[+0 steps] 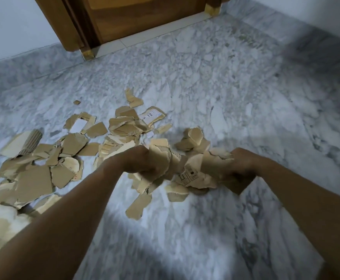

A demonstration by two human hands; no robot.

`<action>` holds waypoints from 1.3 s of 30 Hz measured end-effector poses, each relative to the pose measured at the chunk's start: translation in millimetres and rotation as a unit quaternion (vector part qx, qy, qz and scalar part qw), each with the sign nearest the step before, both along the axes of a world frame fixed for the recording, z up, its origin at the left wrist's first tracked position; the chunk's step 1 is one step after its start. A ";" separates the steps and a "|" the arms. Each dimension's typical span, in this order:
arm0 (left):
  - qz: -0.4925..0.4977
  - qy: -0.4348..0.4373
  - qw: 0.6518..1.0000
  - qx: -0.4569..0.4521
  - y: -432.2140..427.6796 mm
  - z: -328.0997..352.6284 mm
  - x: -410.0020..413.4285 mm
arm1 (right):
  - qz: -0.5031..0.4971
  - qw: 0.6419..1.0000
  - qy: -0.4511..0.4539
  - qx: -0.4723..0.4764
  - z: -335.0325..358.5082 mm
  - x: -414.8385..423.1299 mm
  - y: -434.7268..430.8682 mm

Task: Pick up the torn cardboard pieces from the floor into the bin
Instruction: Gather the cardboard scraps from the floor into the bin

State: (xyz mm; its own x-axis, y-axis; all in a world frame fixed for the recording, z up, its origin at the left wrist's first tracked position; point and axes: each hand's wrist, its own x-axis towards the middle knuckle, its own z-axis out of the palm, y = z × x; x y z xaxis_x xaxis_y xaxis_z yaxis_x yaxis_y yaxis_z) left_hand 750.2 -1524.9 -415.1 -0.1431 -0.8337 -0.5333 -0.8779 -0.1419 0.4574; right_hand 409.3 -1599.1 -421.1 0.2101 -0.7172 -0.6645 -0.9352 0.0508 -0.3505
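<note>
Between my two hands I hold a bundle of torn cardboard pieces (191,170) above the marble floor (215,87). My left hand (140,160) grips the bundle's left side and my right hand (243,161) grips its right side. One printed piece with box symbols faces up in the bundle. A loose piece (138,206) hangs or falls just below my left hand. Many more torn pieces (36,178) lie scattered over the floor to the left and behind the hands. No bin is in view.
A wooden door (136,19) in its frame stands at the back, with a pale threshold strip under it. White walls meet the floor at the left and at the back right. Bare marble stretches to the right and in front of me.
</note>
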 end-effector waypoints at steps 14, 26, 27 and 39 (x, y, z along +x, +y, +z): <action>-0.081 -0.112 0.989 0.053 -32.3 -55.8 -97.0 | -0.042 0.999 0.008 -0.003 -63.8 -34.4 51.7; 0.036 0.052 0.997 0.044 9.5 -10.6 -44.0 | -0.100 0.966 -0.233 0.058 -12.4 -14.9 23.9; 0.040 0.046 0.997 0.037 10.7 -7.0 -40.0 | -0.107 0.957 -0.261 0.066 -8.2 -4.5 22.1; 0.111 0.085 0.990 0.001 45.3 24.3 -1.3 | -0.088 0.938 -0.334 0.031 -0.1 59.7 11.5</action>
